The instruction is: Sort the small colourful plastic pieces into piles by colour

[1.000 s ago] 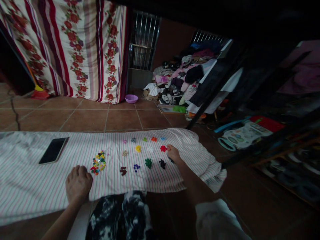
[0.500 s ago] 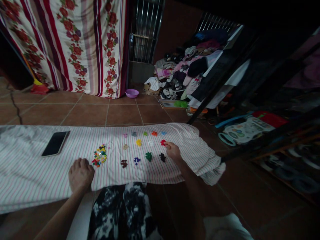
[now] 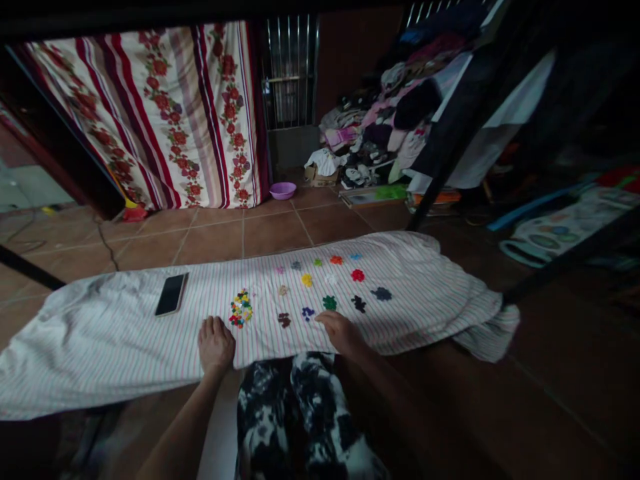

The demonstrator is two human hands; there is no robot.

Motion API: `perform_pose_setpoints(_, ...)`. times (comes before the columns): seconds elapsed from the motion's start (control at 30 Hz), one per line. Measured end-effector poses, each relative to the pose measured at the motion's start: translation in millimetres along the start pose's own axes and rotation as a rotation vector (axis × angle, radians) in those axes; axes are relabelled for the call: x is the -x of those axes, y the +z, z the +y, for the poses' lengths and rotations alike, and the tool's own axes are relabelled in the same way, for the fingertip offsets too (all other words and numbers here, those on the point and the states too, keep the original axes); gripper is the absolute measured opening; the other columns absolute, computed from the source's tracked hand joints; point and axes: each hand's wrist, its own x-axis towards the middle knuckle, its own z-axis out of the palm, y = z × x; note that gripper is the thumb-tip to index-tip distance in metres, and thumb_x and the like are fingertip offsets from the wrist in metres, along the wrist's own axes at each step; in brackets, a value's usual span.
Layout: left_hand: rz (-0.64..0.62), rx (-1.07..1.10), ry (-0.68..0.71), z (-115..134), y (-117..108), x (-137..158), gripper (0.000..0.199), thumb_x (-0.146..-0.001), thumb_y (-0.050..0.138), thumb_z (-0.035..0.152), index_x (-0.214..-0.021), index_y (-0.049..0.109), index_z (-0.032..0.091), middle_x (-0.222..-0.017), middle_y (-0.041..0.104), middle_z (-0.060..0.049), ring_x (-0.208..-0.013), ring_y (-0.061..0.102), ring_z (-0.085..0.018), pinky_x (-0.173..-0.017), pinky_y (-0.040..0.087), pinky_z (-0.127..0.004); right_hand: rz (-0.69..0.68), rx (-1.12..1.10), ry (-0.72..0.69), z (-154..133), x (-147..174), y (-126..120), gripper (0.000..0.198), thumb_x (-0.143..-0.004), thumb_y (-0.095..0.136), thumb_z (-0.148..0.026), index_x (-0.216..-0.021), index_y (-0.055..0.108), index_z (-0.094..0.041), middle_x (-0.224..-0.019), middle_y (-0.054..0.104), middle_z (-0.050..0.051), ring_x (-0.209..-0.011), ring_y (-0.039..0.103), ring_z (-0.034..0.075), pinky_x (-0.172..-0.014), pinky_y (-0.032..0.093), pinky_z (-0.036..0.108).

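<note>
My left hand (image 3: 216, 343) lies palm down on the striped cloth (image 3: 135, 340), its fingers out and holding nothing. Just beyond it is a mixed pile of small coloured pieces (image 3: 241, 309). My right hand (image 3: 341, 331) hovers low by the dark blue pieces (image 3: 307, 313), fingertips pinched together. Whether anything small is between them cannot be made out. The green pieces (image 3: 329, 303) are just beyond this hand, and brown pieces (image 3: 284, 320) lie to its left. Farther back are single-colour heaps, including red pieces (image 3: 357, 275), yellow pieces (image 3: 307, 280) and black pieces (image 3: 359, 303).
A phone (image 3: 171, 295) lies on the cloth at left. Dark grey pieces (image 3: 381, 293) form the rightmost heap. Across the tiled floor stand a purple basin (image 3: 283, 191), a floral curtain (image 3: 200, 120) and a clothes pile (image 3: 375, 127). A dark post (image 3: 440, 167) rises at right.
My right hand has moved left and nearer to me, from the red pieces to beside the dark blue ones. My left hand stays resting on the cloth. The camera view has shifted left.
</note>
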Motion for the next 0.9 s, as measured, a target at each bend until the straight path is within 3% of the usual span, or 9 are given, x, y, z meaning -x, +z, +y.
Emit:
perform_pose_setpoints(0.13, -0.074, 0.002, 0.074, -9.6, 2.1, 11.8, 0.045, -0.092, 0.034, 0.024, -0.125, 0.058, 0.004, -0.133, 0.058, -0.025, -0.132, 0.048, -0.033, -0.110, 0.038, -0.050, -0.084, 0.060, -0.045, -15.1, -2.4, 9.5, 0.041, -0.085, 0.044, -0.005, -0.104, 0.076, -0.020, -0.109, 0.073, 0.009, -0.102, 0.064, 0.021, -0.094, 0.050, 0.035)
perform_pose_setpoints(0.37, -0.289, -0.073, -0.037, 3.4, -10.2, 24.0, 0.048, -0.091, 0.038, 0.024, -0.133, 0.053, 0.007, -0.142, 0.051, -0.024, -0.137, 0.044, -0.035, -0.107, 0.039, -0.054, -0.056, 0.072, -0.071, -17.2, -4.1, 16.9, 0.045, -0.083, 0.042, 0.000, -0.110, 0.073, -0.017, -0.112, 0.071, 0.010, -0.105, 0.063, 0.021, -0.100, 0.045, 0.036)
perform_pose_setpoints(0.67, -0.413, -0.061, 0.072, -2.5, -45.2, 35.8, 0.040, -0.090, 0.047, 0.025, -0.128, 0.056, 0.015, -0.140, 0.055, -0.014, -0.135, 0.048, -0.025, -0.110, 0.041, -0.037, 0.144, 0.036, 0.174, -17.5, -8.7, 20.9, 0.033, -0.092, 0.043, -0.012, -0.109, 0.071, -0.018, -0.108, 0.071, 0.011, -0.102, 0.064, 0.021, -0.094, 0.049, 0.032)
perform_pose_setpoints(0.9, -0.424, -0.093, 0.144, 5.3, -64.7, 49.9, 0.037, -0.092, 0.045, 0.024, -0.128, 0.055, 0.017, -0.139, 0.055, -0.014, -0.133, 0.048, -0.025, -0.108, 0.042, -0.038, 0.116, 0.082, 0.253, -29.2, -20.1, 31.7, 0.043, -0.087, 0.041, -0.004, -0.120, 0.068, -0.013, -0.114, 0.069, 0.015, -0.112, 0.062, 0.023, -0.101, 0.046, 0.032)
